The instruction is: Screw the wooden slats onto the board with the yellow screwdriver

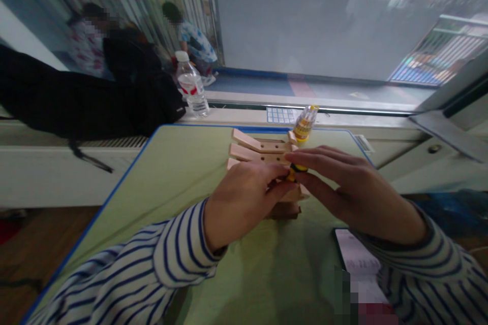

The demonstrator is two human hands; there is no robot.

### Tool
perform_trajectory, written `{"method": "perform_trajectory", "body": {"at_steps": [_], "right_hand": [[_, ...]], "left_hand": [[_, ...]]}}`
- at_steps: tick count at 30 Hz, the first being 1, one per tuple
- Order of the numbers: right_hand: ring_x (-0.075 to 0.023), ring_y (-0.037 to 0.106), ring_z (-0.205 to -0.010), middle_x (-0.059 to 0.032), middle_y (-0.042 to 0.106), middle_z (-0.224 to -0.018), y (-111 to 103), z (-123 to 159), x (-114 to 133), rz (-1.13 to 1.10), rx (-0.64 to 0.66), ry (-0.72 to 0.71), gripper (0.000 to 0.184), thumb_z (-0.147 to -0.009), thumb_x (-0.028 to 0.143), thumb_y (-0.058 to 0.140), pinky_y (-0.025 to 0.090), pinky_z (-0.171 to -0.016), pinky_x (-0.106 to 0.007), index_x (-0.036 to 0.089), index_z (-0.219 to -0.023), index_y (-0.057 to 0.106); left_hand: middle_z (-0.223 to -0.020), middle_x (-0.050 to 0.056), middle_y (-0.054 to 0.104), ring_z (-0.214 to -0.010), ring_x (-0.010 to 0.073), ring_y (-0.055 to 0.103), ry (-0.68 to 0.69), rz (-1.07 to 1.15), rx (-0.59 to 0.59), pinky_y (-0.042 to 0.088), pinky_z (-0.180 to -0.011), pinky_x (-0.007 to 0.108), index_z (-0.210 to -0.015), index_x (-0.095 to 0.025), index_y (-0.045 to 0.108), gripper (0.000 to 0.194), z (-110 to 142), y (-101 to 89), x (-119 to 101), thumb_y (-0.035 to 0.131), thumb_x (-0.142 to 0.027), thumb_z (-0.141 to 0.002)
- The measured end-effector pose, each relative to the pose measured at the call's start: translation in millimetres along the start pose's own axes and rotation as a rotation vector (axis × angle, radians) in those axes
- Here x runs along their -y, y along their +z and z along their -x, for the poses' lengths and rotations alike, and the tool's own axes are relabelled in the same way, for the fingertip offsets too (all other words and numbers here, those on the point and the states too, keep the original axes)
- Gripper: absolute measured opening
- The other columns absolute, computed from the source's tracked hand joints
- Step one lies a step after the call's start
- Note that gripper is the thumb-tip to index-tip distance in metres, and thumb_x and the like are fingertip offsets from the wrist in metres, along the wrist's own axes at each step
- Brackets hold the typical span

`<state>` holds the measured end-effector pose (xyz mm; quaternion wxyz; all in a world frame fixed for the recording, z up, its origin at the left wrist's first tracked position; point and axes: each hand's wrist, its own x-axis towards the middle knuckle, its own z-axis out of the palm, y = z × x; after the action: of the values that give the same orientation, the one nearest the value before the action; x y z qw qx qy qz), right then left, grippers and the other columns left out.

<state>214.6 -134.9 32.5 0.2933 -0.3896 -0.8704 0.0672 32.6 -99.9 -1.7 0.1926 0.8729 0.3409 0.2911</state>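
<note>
A wooden assembly (272, 145) of pale slats with drilled holes stands on the table before me. Over its right part, both hands meet at a small yellow-and-black screwdriver (299, 167), largely covered by fingers. My right hand (346, 185) pinches its upper end between thumb and fingertips. My left hand (246, 195) is closed, thumb and forefinger at the lower yellow part, its other fingers resting against the wood. The screwdriver's tip and whatever it touches are hidden.
The green table (168, 183) has a blue edge. A yellow-capped bottle (306, 123) stands behind the wood. A phone (354, 254) lies under my right forearm. On the sill are a water bottle (191, 85) and a black bag (114, 101). Two people appear beyond the window.
</note>
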Motion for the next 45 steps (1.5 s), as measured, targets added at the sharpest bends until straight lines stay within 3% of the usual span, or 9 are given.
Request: {"method": "perform_trajectory", "body": {"at_steps": [12,19,26,30,38,45], "right_hand": [[-0.0171,0.059,-0.103,-0.0066,0.065,-0.110,2,-1,-3,0.045,-0.032,-0.019,0.028,-0.088,0.021,0.049,0.048,-0.089,-0.034,0.019,-0.115,0.057],[-0.0140,0.058,-0.102,-0.0063,0.066,-0.108,3,-1,-2,0.049,-0.040,-0.021,0.025,-0.087,0.022,0.051,0.047,-0.089,-0.028,0.016,-0.111,0.059],[-0.0131,0.058,-0.102,-0.0066,0.065,-0.108,1,-1,-3,0.053,-0.033,-0.026,0.026,-0.087,0.021,0.051,0.046,-0.089,-0.026,0.015,-0.111,0.059],[-0.0135,0.057,-0.104,-0.0069,0.065,-0.110,1,0,-2,0.065,-0.017,-0.015,0.027,-0.087,0.020,0.052,0.045,-0.090,-0.026,0.014,-0.112,0.058],[-0.0125,0.051,-0.114,-0.0057,0.056,-0.126,-7,4,0,0.087,0.016,-0.012,0.042,-0.086,0.015,0.051,0.040,-0.098,-0.026,0.013,-0.128,0.046],[-0.0105,0.056,-0.107,-0.0049,0.063,-0.115,-9,4,0,0.076,0.026,-0.038,0.029,-0.088,0.015,0.048,0.042,-0.094,-0.023,0.013,-0.116,0.057]], "left_hand": [[-0.092,-0.001,0.070,-0.080,0.0144,0.064,0.016,-0.011,0.027,0.047,-0.068,0.025,-0.099,-0.024,0.066,0.020,-1,-0.1,1,0.056,-0.020,-0.083],[-0.093,-0.003,0.069,-0.084,0.0134,0.064,0.020,0.024,0.028,0.046,-0.070,0.025,-0.096,-0.024,0.065,0.017,-1,0.8,2,0.054,-0.019,-0.084],[-0.084,-0.003,0.069,-0.074,0.0127,0.063,-0.010,0.030,0.043,0.045,-0.064,0.023,-0.096,-0.024,0.066,0.016,0,-1.6,-1,0.055,-0.026,-0.084],[-0.078,-0.003,0.069,-0.068,0.0120,0.061,-0.026,0.028,0.022,0.042,-0.060,0.022,-0.088,-0.022,0.066,0.015,0,-2.2,-2,0.058,-0.032,-0.082],[-0.077,-0.003,0.068,-0.066,0.0118,0.059,-0.064,0.005,0.048,0.039,-0.057,0.022,-0.089,-0.023,0.067,0.014,0,-0.6,-3,0.056,-0.030,-0.083],[-0.083,-0.002,0.069,-0.072,0.0133,0.061,-0.033,-0.011,0.054,0.041,-0.064,0.024,-0.091,-0.023,0.066,0.014,0,0.5,-4,0.056,-0.029,-0.084]]}}
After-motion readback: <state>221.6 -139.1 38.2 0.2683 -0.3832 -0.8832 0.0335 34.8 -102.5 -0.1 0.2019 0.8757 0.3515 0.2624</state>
